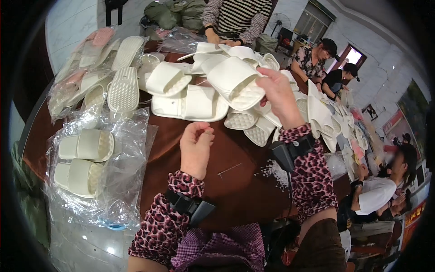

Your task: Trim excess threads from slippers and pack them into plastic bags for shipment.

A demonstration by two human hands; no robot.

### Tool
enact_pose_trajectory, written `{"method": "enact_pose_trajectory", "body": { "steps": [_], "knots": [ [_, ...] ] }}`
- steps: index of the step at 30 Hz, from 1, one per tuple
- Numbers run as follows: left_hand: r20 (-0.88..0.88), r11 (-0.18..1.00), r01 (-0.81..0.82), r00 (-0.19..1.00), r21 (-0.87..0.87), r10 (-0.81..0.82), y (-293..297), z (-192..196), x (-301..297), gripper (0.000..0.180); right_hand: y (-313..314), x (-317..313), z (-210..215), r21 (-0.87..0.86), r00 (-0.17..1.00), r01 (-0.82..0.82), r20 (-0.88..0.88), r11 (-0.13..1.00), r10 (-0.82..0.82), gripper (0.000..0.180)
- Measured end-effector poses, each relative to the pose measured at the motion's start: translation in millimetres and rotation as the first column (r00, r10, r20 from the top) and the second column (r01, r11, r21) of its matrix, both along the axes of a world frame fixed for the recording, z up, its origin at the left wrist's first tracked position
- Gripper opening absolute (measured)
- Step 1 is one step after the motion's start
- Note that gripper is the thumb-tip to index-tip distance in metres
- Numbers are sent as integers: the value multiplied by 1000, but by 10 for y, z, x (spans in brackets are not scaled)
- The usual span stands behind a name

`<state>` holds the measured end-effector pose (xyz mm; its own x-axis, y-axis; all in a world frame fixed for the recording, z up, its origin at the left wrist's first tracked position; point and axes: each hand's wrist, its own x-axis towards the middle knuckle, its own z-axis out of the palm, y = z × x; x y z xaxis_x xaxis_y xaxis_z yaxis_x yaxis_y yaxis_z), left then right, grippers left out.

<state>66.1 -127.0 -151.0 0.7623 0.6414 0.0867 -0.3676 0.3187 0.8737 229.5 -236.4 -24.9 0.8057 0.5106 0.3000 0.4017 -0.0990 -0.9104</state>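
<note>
My right hand (280, 95) pinches the edge of a cream slipper (230, 75) with a padded sole, lifted at the front of a heap of similar slippers. Below and to its left, my left hand (195, 147) is closed, thumb and fingers drawn together; whether anything small is between them I cannot make out. Just beyond the left hand another cream slipper (199, 102) lies on the brown tabletop (181, 199). A thin pin-like strip (229, 170) and a cluster of small white plastic pieces (275, 174) lie between my forearms.
At left, a pair of slippers (84, 177) rests on a clear plastic bag (122, 181); bagged white and pink slippers (86, 84) are piled behind. Across the table sits a person in stripes (238, 18). More slippers (324, 115) and several people line the right side.
</note>
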Motion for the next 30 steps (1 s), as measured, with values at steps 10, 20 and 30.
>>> {"method": "enact_pose_trajectory", "body": {
  "steps": [10,20,30],
  "knots": [
    [90,965,-158,986,209,142,13,7,-45,14,-1009,-304,427,198,986,-93,-114,976,117,37],
    [149,925,246,943,290,-298,-136,144,-183,20,-1416,-718,76,242,932,-91,-320,966,168,38],
    [-10,720,617,761,317,-648,-290,79,-170,27,-1652,-614,-523,143,920,-82,-369,986,130,38]
  ]
}}
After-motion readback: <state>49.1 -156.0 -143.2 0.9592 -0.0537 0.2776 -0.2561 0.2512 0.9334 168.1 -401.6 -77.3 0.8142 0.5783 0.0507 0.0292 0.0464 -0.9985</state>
